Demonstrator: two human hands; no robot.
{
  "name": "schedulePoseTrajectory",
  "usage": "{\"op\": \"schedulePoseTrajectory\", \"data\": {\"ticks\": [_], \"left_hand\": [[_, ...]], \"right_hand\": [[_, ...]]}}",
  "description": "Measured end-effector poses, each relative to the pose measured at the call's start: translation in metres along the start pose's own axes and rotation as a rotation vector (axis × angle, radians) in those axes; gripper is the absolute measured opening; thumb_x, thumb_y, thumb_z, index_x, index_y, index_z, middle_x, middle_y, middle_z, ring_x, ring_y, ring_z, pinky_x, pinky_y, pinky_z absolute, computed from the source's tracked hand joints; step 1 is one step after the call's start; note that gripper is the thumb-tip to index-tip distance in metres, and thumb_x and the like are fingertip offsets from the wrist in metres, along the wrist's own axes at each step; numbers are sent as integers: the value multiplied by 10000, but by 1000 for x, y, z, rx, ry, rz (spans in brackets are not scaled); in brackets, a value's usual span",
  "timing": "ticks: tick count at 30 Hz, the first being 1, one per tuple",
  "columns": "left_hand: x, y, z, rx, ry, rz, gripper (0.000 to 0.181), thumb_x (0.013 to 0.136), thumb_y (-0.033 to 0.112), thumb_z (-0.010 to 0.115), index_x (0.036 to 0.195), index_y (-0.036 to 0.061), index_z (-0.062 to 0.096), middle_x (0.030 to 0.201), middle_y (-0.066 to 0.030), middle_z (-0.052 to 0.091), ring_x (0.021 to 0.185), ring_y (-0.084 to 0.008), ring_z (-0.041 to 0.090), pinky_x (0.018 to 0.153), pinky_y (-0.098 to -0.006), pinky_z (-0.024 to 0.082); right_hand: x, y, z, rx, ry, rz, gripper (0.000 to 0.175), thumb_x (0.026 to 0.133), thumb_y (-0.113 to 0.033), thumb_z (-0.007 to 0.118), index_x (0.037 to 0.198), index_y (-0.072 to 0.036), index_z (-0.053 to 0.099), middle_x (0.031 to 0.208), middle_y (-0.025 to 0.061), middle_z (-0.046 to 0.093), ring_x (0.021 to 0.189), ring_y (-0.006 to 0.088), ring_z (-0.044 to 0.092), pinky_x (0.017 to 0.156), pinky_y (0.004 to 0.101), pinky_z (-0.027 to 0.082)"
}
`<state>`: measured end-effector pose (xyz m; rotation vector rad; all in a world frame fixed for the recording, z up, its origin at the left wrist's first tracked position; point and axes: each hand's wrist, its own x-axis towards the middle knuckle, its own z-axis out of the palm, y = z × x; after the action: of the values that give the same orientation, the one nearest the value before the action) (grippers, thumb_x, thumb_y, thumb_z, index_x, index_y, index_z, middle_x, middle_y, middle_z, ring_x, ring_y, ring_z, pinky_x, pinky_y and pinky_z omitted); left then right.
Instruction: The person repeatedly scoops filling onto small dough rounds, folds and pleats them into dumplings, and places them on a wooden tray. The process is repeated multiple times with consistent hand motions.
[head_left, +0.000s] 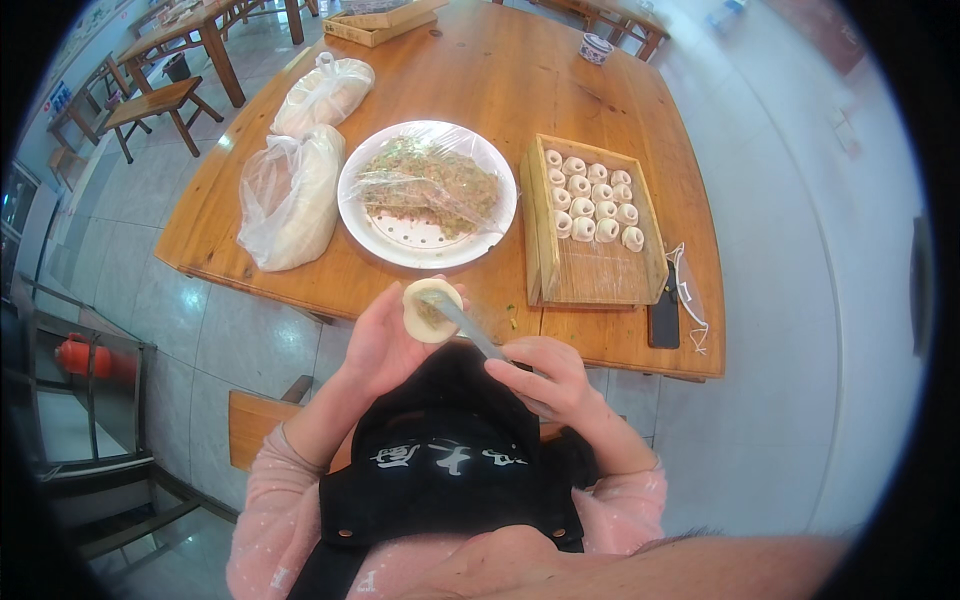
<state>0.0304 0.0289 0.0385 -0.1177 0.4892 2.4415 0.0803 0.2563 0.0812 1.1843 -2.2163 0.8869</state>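
Observation:
On the palm of my left hand (382, 337) lies a round dough wrapper (420, 330), its fingertips showing behind the far edge. A smear of greenish filling (429, 309) sits in the middle of the wrapper. My right hand (551, 375) grips a flat metal spatula (472, 328), whose tip presses on the filling. Beyond my hands is a white plate (401, 251) with a mound of minced filling (427, 180), partly covered by clear plastic film. To the right, a wooden tray (649, 217) holds rows of folded dumplings (592, 199).
Two plastic bags (292, 202) of dough stand at the left of the wooden table (517, 82). A dark phone (664, 315) and a white face mask (690, 289) lie beside the tray. Farther back are a patterned lidded bowl (595, 49) and wooden boxes (382, 22).

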Motion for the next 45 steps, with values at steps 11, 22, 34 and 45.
{"op": "schedulePoseTrajectory", "data": {"ticks": [11, 22, 34, 45], "left_hand": [[2, -1, -2, -13, 3, -10, 506, 1016, 335, 298, 1361, -27, 372, 1388, -219, 437, 1291, -324, 425, 1103, -443, 311], [1, -1, -4, -42, -39, 1, 489, 1017, 319, 306, 1353, -29, 382, 1391, -217, 437, 1276, -299, 446, 1076, -429, 349], [1, -3, -3, -71, -16, 14, 440, 1017, 260, 329, 1337, -31, 409, 1383, -204, 452, 1260, -311, 465, 1052, -429, 387], [-6, -4, 2, -130, -27, 13, 408, 1014, 234, 329, 1316, -20, 434, 1346, -192, 488, 1250, -288, 481, 1064, -413, 391]], "right_hand": [[-6, 0, -13, 22, -132, -3, 350, 755, -29, 626, 1104, -20, 634, 990, 145, 608, 827, 290, 639, 674, 355, 533], [-25, -4, 18, -57, 232, 130, 317, 722, 55, 681, 1035, 7, 659, 868, 137, 650, 706, 272, 645, 590, 326, 522], [-39, -19, 48, -87, 299, 140, 283, 735, 59, 653, 1009, -10, 644, 865, 146, 645, 742, 299, 654, 630, 339, 541], [-37, -27, 59, -85, 310, 109, 324, 810, 88, 570, 1111, -31, 560, 921, 150, 660, 788, 295, 649, 711, 361, 545]]}}
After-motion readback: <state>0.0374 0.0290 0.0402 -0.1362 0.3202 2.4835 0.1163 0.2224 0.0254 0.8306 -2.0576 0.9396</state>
